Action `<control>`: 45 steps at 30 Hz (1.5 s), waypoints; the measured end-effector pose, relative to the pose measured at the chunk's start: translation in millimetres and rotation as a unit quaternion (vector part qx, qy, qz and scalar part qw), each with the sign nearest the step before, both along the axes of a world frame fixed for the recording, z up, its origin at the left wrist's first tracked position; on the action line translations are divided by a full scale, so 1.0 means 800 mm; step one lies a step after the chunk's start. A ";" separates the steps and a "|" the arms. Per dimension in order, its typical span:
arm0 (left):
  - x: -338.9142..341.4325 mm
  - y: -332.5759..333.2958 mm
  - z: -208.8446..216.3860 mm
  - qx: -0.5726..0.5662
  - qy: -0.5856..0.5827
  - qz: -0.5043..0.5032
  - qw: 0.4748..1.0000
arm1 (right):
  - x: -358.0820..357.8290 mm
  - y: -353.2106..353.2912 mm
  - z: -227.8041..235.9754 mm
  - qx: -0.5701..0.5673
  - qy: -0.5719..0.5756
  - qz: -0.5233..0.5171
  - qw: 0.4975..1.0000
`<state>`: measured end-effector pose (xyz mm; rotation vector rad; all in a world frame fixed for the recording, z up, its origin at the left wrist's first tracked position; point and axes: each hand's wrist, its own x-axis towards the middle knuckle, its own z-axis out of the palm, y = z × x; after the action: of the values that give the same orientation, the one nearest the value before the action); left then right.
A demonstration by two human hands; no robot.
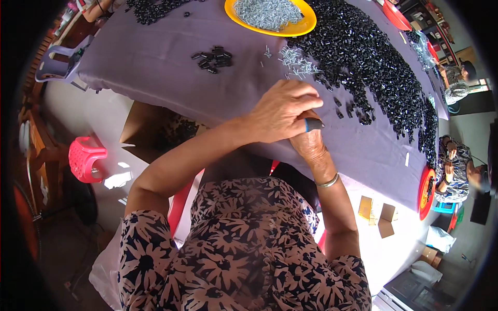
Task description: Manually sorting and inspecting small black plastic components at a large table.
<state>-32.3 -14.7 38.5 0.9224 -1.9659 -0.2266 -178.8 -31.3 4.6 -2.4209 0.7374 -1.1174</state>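
My left hand (284, 111) and my right hand (309, 144) meet over the near edge of the cloth-covered table (155, 62). The left one is closed, its fingers curled and its thumb wearing a dark cover with a blue rim (313, 124). Behind it the right hand is largely hidden; what shows of its fingers is bent inward. Whatever they hold between them is too small or covered to name. Just beyond lie loose silvery screw-like pins (298, 63) and a large spread of small black plastic parts (363, 57). A small group of black pieces (213, 59) sits farther left.
A yellow bowl (233, 19) full of silvery pins stands at the far side. Red trays (427, 194) line the right edge. Below the table is an open cardboard box (136, 124); a pink stool (85, 158) stands left. Other people (456, 168) sit at the right.
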 end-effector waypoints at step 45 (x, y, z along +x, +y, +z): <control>0.077 0.016 -0.010 0.182 0.088 0.170 0.965 | -0.033 -0.002 0.024 0.054 -0.072 -0.138 0.986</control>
<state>29.4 -1.8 30.3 1.4089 -1.5978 -0.4635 -205.2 -32.7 23.7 -2.1667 1.0786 -1.3037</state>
